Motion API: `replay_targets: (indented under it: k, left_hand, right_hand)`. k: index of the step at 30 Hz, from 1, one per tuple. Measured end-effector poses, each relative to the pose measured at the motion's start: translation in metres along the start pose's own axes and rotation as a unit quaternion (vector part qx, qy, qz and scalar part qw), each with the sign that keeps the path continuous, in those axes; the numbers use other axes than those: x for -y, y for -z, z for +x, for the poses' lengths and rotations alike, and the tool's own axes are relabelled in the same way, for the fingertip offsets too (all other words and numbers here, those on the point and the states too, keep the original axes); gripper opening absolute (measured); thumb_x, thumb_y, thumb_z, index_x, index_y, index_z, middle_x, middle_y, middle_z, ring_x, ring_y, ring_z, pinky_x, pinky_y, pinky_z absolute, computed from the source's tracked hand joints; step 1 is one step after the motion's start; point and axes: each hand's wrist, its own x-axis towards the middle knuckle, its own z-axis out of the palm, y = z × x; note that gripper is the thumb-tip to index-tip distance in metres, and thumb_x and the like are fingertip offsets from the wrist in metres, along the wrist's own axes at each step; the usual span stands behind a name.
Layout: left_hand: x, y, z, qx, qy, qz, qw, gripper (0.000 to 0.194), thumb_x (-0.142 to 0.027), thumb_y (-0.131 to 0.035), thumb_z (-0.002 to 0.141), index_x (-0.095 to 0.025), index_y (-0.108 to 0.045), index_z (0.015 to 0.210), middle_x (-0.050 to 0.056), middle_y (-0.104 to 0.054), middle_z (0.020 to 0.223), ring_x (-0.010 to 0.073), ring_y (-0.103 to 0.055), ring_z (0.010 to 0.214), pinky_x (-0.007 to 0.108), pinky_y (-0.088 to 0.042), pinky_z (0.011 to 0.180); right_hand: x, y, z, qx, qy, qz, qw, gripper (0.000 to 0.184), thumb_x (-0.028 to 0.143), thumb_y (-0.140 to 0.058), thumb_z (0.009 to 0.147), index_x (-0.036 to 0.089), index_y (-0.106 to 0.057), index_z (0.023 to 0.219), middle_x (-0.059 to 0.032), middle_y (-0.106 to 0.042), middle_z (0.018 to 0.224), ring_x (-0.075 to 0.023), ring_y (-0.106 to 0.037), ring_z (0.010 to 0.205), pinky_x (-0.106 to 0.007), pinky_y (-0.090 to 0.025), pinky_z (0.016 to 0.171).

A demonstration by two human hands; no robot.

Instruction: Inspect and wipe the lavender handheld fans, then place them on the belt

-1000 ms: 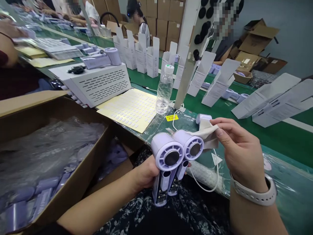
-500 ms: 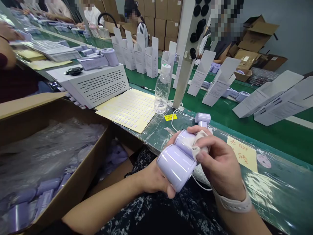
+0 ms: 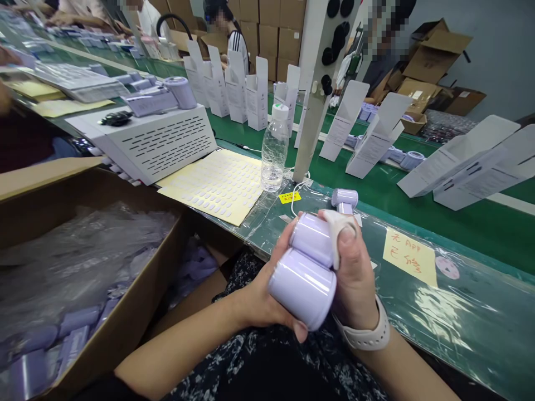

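Note:
Over my lap, my left hand (image 3: 267, 301) grips two lilac handheld fans (image 3: 307, 273) side by side, their round heads turned so the smooth sides face me. My right hand (image 3: 355, 273) presses a small white cloth (image 3: 336, 236) with a fingertip against the front of the upper fan head. A white watch band sits on my right wrist. A third lilac fan (image 3: 345, 199) stands on the bench just beyond my hands.
A cardboard box (image 3: 83, 184) of bagged lilac parts sits to my left. On the bench are a yellow sticker sheet (image 3: 213, 184), a water bottle (image 3: 273, 147), a white vented unit (image 3: 154, 142) and a yellow note (image 3: 409, 257). White cartons (image 3: 376, 139) stand on the green conveyor; other people work behind.
The fans turned from faces-up to side-on and tilted. My right hand moved in from the right and now presses the cloth onto the upper fan's front.

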Motion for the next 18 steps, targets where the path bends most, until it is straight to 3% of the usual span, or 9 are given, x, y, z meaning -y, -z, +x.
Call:
replay_targets:
  k: [3, 6, 11, 15, 18]
  left_hand:
    - [0.018, 0.008, -0.003, -0.001, -0.052, 0.075, 0.996, 0.161, -0.048, -0.101, 0.035, -0.033, -0.006, 0.164, 0.013, -0.013, 0.172, 0.0421, -0.015, 0.157, 0.053, -0.010, 0.128]
    - [0.027, 0.010, -0.005, -0.020, -0.050, 0.070, 0.996, 0.164, -0.049, -0.101, 0.035, -0.033, -0.001, 0.164, 0.016, -0.019, 0.170, 0.0429, -0.025, 0.153, 0.055, -0.016, 0.127]
    - [0.011, 0.004, -0.007, -0.017, -0.028, 0.011, 0.999, 0.159, -0.061, -0.097, 0.038, -0.027, -0.006, 0.164, 0.020, -0.035, 0.162, 0.0435, -0.036, 0.148, 0.053, -0.024, 0.126]
    - [0.002, 0.002, -0.003, -0.032, -0.030, 0.009, 0.999, 0.148, -0.072, -0.087, 0.048, -0.025, -0.009, 0.164, 0.021, -0.045, 0.156, 0.0425, -0.050, 0.137, 0.054, -0.034, 0.121]
    - [0.007, 0.002, 0.002, -0.082, -0.077, 0.036, 0.993, 0.136, -0.072, -0.084, 0.056, -0.023, -0.017, 0.164, 0.019, -0.051, 0.152, 0.0397, -0.045, 0.143, 0.049, -0.031, 0.123]
  right_hand:
    - [0.000, -0.002, 0.002, -0.008, -0.041, 0.053, 0.998, 0.040, 0.060, -0.055, 0.099, 0.022, -0.060, 0.109, -0.0115, -0.073, 0.113, -0.0277, -0.072, 0.091, -0.040, -0.062, 0.074]
    - [0.001, -0.001, 0.010, 0.009, -0.069, 0.050, 0.996, 0.038, 0.056, -0.058, 0.097, 0.018, -0.065, 0.101, -0.0116, -0.074, 0.105, -0.0271, -0.072, 0.087, -0.039, -0.061, 0.073]
    - [-0.002, 0.024, 0.036, 0.033, -0.133, 0.025, 0.990, 0.025, 0.041, -0.070, 0.091, 0.017, -0.069, 0.097, -0.0072, -0.075, 0.087, -0.0253, -0.072, 0.078, -0.037, -0.060, 0.069]
    - [0.000, 0.050, 0.034, -0.030, -0.021, -0.019, 0.999, 0.018, 0.032, -0.061, 0.100, 0.021, -0.067, 0.113, -0.0089, -0.076, 0.108, -0.0279, -0.073, 0.103, -0.049, -0.059, 0.093]
    - [0.010, 0.051, 0.012, -0.007, 0.068, -0.120, 0.990, 0.028, 0.034, -0.045, 0.108, 0.027, -0.064, 0.128, -0.0104, -0.070, 0.125, -0.0300, -0.066, 0.119, -0.054, -0.053, 0.103]
